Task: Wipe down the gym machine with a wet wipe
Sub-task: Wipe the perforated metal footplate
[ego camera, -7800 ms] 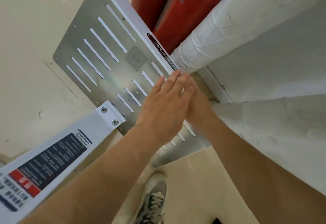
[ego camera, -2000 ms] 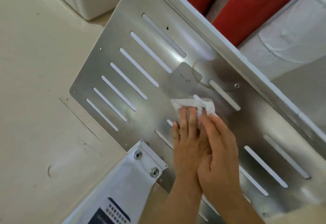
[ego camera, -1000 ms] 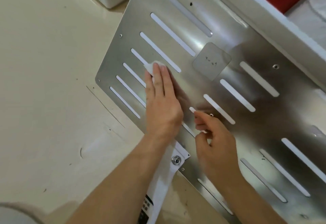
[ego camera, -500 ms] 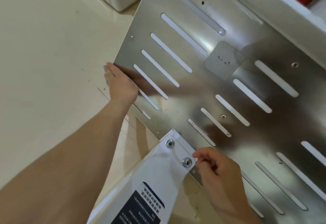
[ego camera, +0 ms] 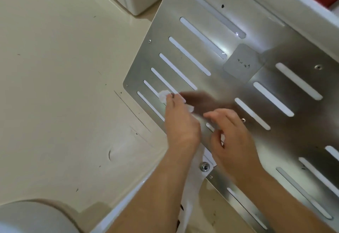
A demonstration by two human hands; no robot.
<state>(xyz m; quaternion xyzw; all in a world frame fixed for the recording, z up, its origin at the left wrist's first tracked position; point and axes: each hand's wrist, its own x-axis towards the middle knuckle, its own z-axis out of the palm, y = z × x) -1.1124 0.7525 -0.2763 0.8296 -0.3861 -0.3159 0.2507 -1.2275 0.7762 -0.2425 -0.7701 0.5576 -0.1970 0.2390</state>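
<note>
Now, L hand (ego camera: 180, 124) clutching wet wipe (ego camera: 163, 96) on slotted plate (ego camera: 229, 86), R hand (ego camera: 233, 141) loose, empty, bolt (ego camera: 204, 166) btwn wrists

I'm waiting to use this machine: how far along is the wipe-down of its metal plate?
Done: hard to tell; a smeared sheen on the slotted metal plate hints at wiping. In hand: the left hand holds the wet wipe near its lower-left corner; the right hand holds nothing. Left: probably the lower-right area, where dark specks show.
</note>
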